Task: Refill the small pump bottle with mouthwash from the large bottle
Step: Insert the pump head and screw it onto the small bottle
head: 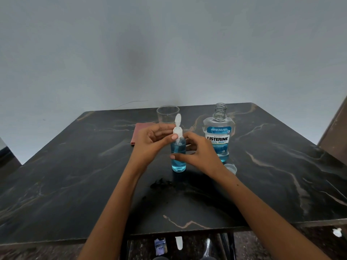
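The small pump bottle (178,158) stands upright on the dark marble table (75,184), nearly full of blue mouthwash. Its white pump head (177,128) sits on its neck. My left hand (154,139) pinches the pump collar with thumb and fingers. My right hand (195,152) curls round the bottle's body from the right. The large Listerine bottle (218,134) stands uncapped just to the right, with blue liquid low in it. Its clear cap (230,168) lies on the table by my right wrist.
An empty clear cup (167,114) stands behind the small bottle. A folded reddish cloth (139,133) lies to the left of my hands. A grey wall rises behind the table. Small items lie on the floor under the front edge.
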{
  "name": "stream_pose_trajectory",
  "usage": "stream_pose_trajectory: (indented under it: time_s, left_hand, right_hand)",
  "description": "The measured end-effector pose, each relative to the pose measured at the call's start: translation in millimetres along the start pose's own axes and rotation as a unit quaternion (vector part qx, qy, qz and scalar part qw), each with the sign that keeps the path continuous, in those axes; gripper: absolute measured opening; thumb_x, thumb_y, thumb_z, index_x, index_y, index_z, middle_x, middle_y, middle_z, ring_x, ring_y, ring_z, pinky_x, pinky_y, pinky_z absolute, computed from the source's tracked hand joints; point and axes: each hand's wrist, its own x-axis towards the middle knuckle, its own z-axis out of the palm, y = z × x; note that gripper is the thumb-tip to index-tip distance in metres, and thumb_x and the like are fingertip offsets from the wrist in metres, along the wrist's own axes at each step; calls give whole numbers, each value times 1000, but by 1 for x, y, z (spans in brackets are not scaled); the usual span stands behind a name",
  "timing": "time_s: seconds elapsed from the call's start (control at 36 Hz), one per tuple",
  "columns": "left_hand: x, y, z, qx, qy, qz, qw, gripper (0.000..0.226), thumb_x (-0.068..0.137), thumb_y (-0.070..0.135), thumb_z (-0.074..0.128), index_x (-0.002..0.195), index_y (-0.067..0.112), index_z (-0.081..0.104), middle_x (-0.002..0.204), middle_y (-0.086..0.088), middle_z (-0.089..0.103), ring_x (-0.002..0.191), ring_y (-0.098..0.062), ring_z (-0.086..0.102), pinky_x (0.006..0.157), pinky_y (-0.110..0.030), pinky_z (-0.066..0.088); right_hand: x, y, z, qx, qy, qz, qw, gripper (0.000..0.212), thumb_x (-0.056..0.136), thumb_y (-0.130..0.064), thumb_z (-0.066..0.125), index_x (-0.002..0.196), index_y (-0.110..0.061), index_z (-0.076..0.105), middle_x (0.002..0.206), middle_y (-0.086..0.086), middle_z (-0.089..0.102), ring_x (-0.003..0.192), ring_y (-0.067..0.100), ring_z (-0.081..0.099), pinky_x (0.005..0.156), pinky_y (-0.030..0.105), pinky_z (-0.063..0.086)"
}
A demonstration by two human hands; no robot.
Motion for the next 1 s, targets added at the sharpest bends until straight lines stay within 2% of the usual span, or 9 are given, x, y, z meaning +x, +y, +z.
stream_pose_trajectory:
  time_s: [0.17, 0.25, 0.33, 0.53, 0.58, 0.64, 0.72, 0.86, 1.0]
  left_hand:
    - [-1, 0, 12, 19, 80, -8, 997, 43, 60, 26, 86, 97, 15, 66, 92, 2, 76, 87, -12, 73, 71, -19, 56]
    - [2, -1, 18, 49, 101, -7, 994, 36, 64, 20, 87, 92, 9, 67, 89, -4, 75, 84, -14, 73, 73, -24, 58]
    - [6, -3, 13, 57, 66, -14, 996, 30, 71, 15, 83, 96, 5, 69, 91, -5, 76, 87, -17, 73, 77, -27, 57]
    - [7, 3, -7, 47, -64, -6, 997, 27, 86, 6, 67, 112, 4, 67, 106, -1, 75, 101, -16, 70, 82, -22, 54]
    - [6, 3, -2, 76, -39, -4, 996, 32, 81, 12, 74, 112, 9, 68, 105, 2, 75, 99, -12, 70, 82, -25, 57]
    - [3, 1, 6, 104, 38, -3, 994, 36, 70, 20, 84, 104, 17, 70, 97, 4, 75, 91, -8, 71, 79, -26, 58]
    - [3, -1, 14, 75, 101, 11, 992, 28, 66, 16, 87, 88, 22, 70, 86, 3, 76, 82, -9, 72, 70, -20, 57]
    - [7, 1, 1, 53, -8, -2, 999, 25, 78, 8, 75, 103, 4, 70, 95, -4, 76, 92, -18, 72, 79, -24, 56]
    - [7, 5, -8, 62, -70, -8, 996, 28, 87, 4, 65, 115, 3, 66, 106, 1, 74, 103, -14, 69, 83, -19, 54]
  right_hand:
    - [0, 0, 1, -1, 3, -1, 1000, 48, 67, -33, 83, 108, -22, 61, 96, -9, 66, 89, 3, 64, 76, 10, 52]
    - [-1, -1, 1, 5, 8, -5, 1000, 54, 66, -31, 84, 113, -20, 60, 95, -13, 64, 87, -3, 62, 74, 6, 49]
    - [-2, -1, 0, 11, 6, -2, 1000, 52, 65, -31, 84, 110, -19, 62, 90, -18, 63, 86, -5, 62, 74, 7, 50]
    - [0, -2, 0, 11, -6, 2, 1000, 50, 67, -31, 83, 111, -18, 62, 100, -5, 69, 92, 7, 65, 79, 16, 54]
    - [-1, -2, 0, 10, -6, 4, 1000, 50, 67, -32, 82, 111, -19, 62, 100, -9, 67, 92, 5, 64, 78, 13, 53]
    - [-1, -2, 1, 3, -2, 4, 1000, 50, 67, -33, 82, 111, -20, 61, 99, -12, 65, 92, 4, 64, 77, 10, 52]
    - [-1, -3, 2, 0, 7, 7, 1000, 53, 66, -33, 83, 112, -22, 61, 95, -16, 63, 88, -2, 62, 75, 7, 50]
    - [-1, -3, 0, 18, -7, 12, 1000, 50, 65, -31, 84, 110, -21, 63, 94, -12, 67, 90, 1, 65, 78, 13, 53]
    - [0, -3, 1, 24, -2, 19, 1000, 51, 65, -29, 84, 110, -18, 63, 100, -5, 69, 93, 7, 66, 81, 19, 55]
